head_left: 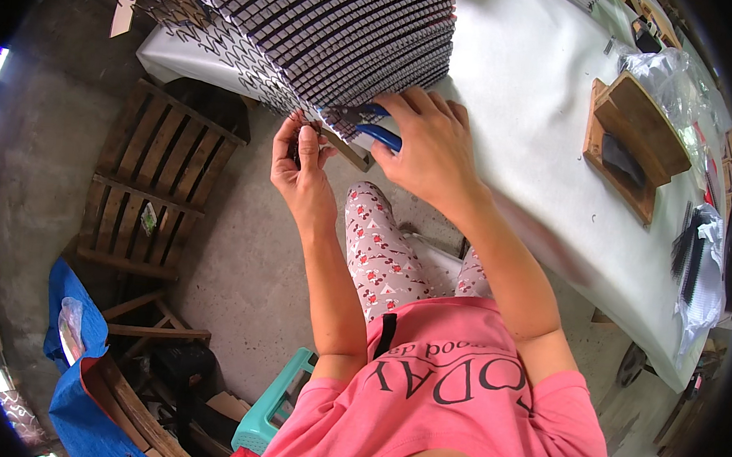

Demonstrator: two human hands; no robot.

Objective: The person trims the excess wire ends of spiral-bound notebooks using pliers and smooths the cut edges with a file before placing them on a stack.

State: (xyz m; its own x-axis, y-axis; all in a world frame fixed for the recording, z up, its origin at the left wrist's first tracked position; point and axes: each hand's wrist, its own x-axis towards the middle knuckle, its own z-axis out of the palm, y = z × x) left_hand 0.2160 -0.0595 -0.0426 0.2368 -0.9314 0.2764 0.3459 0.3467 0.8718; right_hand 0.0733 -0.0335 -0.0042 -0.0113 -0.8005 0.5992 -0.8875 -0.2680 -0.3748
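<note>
A large panel [344, 43] of pale grey pieces crossed by black strips hangs over the table's edge, with dark wire ends bristling along its left side. At its lower corner, my right hand [434, 149] grips blue-handled pliers [380, 135], whose jaws point left toward the panel's edge. My left hand [302, 170] is closed in a pinch at that same corner, just left of the plier jaws. Its fingertips hold something small and dark against the edge, too small to make out.
A white-covered table [524, 112] runs along the right, bearing a wooden stand [639, 140], clear plastic wrap [668, 79] and a bundle of black strips [691, 257]. On the left are a slatted wooden rack [156, 174] and a blue sheet [88, 387]. A teal stool [276, 403] stands beside me.
</note>
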